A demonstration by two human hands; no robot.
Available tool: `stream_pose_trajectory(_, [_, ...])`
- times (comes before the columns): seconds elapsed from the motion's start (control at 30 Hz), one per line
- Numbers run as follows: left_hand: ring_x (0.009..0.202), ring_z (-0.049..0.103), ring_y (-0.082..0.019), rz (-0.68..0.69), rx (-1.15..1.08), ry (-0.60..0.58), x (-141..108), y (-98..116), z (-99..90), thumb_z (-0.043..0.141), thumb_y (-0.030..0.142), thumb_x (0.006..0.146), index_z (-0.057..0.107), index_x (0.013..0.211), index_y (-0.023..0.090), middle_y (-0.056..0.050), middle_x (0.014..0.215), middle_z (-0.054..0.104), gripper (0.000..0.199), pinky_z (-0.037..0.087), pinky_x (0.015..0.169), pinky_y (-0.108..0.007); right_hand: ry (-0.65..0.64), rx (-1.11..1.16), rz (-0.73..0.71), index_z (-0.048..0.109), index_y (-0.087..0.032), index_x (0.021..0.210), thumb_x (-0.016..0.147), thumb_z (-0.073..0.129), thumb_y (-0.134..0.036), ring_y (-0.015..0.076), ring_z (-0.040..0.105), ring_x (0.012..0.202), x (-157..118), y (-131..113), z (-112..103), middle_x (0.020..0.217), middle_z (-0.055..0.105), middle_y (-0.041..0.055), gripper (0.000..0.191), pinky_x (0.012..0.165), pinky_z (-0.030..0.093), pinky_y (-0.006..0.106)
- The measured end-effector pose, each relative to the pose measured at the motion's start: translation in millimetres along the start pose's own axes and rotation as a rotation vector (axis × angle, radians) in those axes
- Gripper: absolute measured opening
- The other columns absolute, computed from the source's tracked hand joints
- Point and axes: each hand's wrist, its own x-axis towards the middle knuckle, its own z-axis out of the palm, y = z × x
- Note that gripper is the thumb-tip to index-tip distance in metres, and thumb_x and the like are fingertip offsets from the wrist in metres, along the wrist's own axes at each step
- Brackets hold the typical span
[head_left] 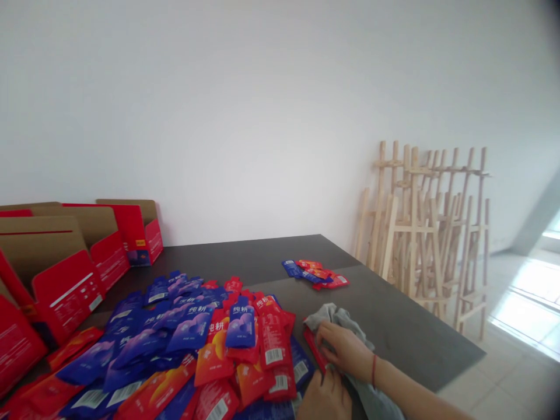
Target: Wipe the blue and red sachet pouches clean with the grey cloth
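Near the table's right front edge, my right hand [345, 351] is closed on a grey cloth [339, 316], pressing it against a red pouch [314, 349]. Most of that pouch is hidden under the cloth and hand. Just below, my left hand [324, 398] has its fingers curled at the pouch's lower end; its fingertips are partly hidden. To the left of both hands spreads a heap of flat spouted pouches: blue ones [189, 329] and red-orange ones [273, 338]. A blue pouch [301, 363] lies right beside my left hand.
Open red cardboard boxes [70, 291] stand along the left side. A small pile of red and blue pouches [321, 275] lies farther back on the dark table [245, 256]. Wooden easels [413, 233] lean near the white wall, beyond the table's right edge.
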Motion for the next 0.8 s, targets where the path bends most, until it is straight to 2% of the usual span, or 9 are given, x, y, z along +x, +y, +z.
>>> stream_pose_trajectory(0.17, [0.088,0.066,-0.027,0.022,0.003,0.017,3,0,-2.0,0.057,0.019,0.093,0.070,0.106,0.008,-0.015,0.096,0.073,0.022,0.046,0.068,-0.034,-0.015,-0.004,0.009,0.061,-0.025,0.088,0.079,0.054,-0.010,0.0243,0.065,0.094,-18,-2,1,0.099,0.068,0.0049,0.019,0.082,0.049,0.034])
stream_pose_trajectory(0.27, [0.091,0.066,-0.026,0.032,0.009,0.025,2,-1,-4.8,0.054,0.018,0.094,0.068,0.108,0.007,-0.016,0.098,0.073,0.022,0.046,0.070,-0.034,0.017,-0.034,0.044,0.061,-0.023,0.089,0.078,0.055,-0.010,0.0232,0.065,0.094,-9,1,3,0.100,0.067,0.0045,0.018,0.082,0.049,0.033])
stream_pose_trajectory(0.4, [0.093,0.065,-0.026,0.030,-0.008,-0.019,-1,-3,-6.7,0.054,0.018,0.094,0.068,0.109,0.008,-0.015,0.102,0.073,0.023,0.046,0.071,-0.034,0.065,-0.052,0.103,0.062,-0.023,0.094,0.083,0.054,-0.015,0.0217,0.065,0.094,12,12,5,0.102,0.067,0.0040,0.015,0.083,0.047,0.032])
stream_pose_trajectory(0.57, [0.091,0.066,-0.026,0.039,0.036,0.084,-1,-3,-0.1,0.056,0.021,0.095,0.068,0.104,0.009,-0.014,0.099,0.073,0.020,0.046,0.070,-0.034,0.114,-0.060,0.194,0.060,-0.024,0.095,0.087,0.050,-0.017,0.0206,0.066,0.093,25,18,3,0.102,0.067,0.0034,0.015,0.083,0.047,0.031])
stream_pose_trajectory(0.67, [0.085,0.066,-0.024,0.036,0.054,0.141,-2,-4,5.6,0.059,0.022,0.094,0.069,0.097,0.011,-0.012,0.095,0.074,0.015,0.044,0.065,-0.033,0.092,-0.016,0.158,0.061,-0.024,0.093,0.084,0.052,-0.015,0.0219,0.065,0.094,14,14,-2,0.102,0.068,0.0039,0.016,0.085,0.048,0.032])
stream_pose_trajectory(0.8, [0.077,0.065,-0.023,0.038,0.046,0.168,0,-5,12.4,0.061,0.026,0.093,0.068,0.091,0.012,-0.011,0.089,0.073,0.015,0.040,0.060,-0.033,-0.016,0.070,0.039,0.063,-0.025,0.088,0.077,0.056,-0.011,0.0246,0.066,0.094,-13,1,-9,0.100,0.069,0.0039,0.019,0.084,0.049,0.034])
